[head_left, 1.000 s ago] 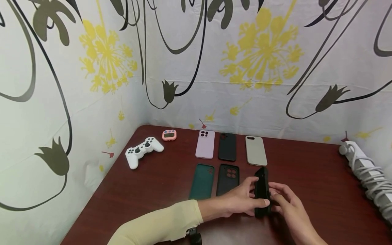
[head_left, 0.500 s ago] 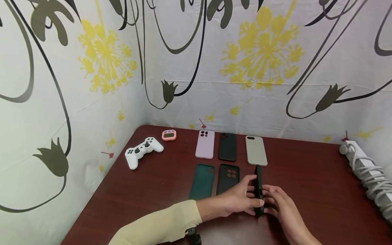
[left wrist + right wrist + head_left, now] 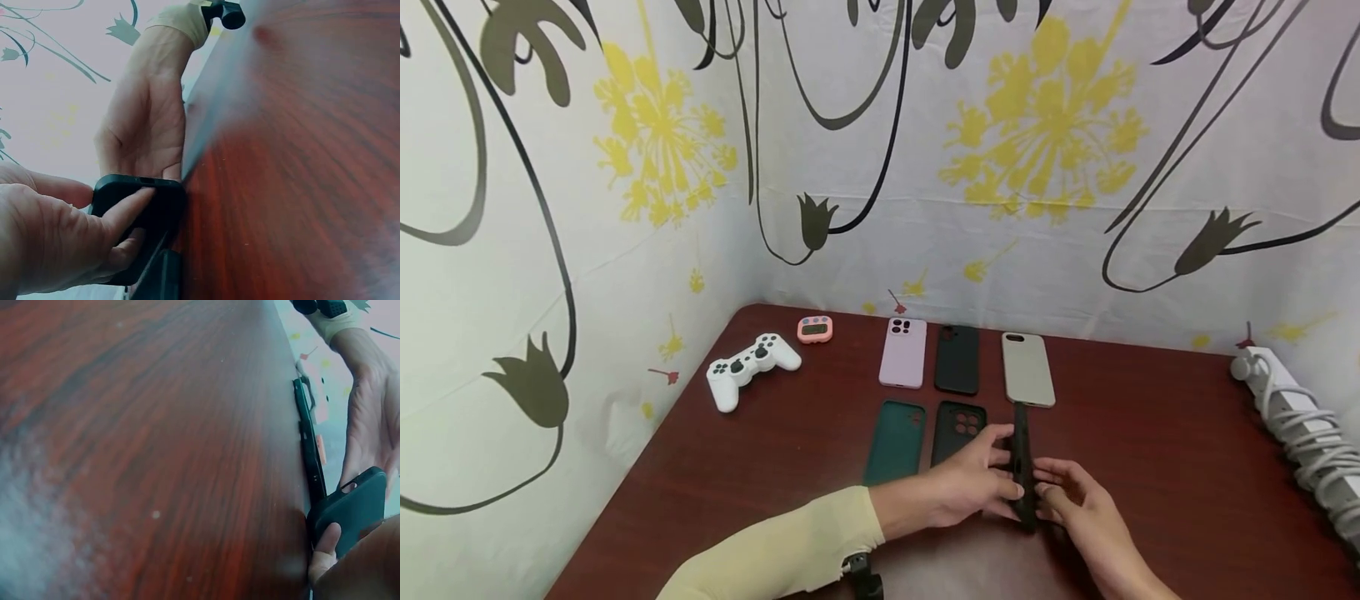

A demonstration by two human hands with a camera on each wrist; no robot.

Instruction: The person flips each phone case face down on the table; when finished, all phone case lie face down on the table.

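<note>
A black phone case (image 3: 1022, 467) stands tipped up on edge above the table, seen nearly edge-on in the head view. My left hand (image 3: 966, 483) grips it from the left, with forefinger near the far end and thumb at the near end. In the left wrist view, fingers lie across the dark face of the case (image 3: 164, 215). From the right, my right hand (image 3: 1086, 508) touches the other face with bent, relaxed fingertips. The right wrist view shows that back of the case (image 3: 359, 509) with a rounded cutout near one corner and a fingertip against it.
On the table lie a teal phone case (image 3: 897, 442) and a black one with round cutouts (image 3: 951, 442), partly behind the left hand. Farther back are lilac (image 3: 903, 354), black (image 3: 957, 360) and cream (image 3: 1028, 371) ones. A controller (image 3: 752, 367), timer (image 3: 815, 330) and power strip (image 3: 1296, 408) sit outward.
The black phone case has turned from showing a dark face to nearly edge-on and has shifted a little left. Both hands have moved left with it.
</note>
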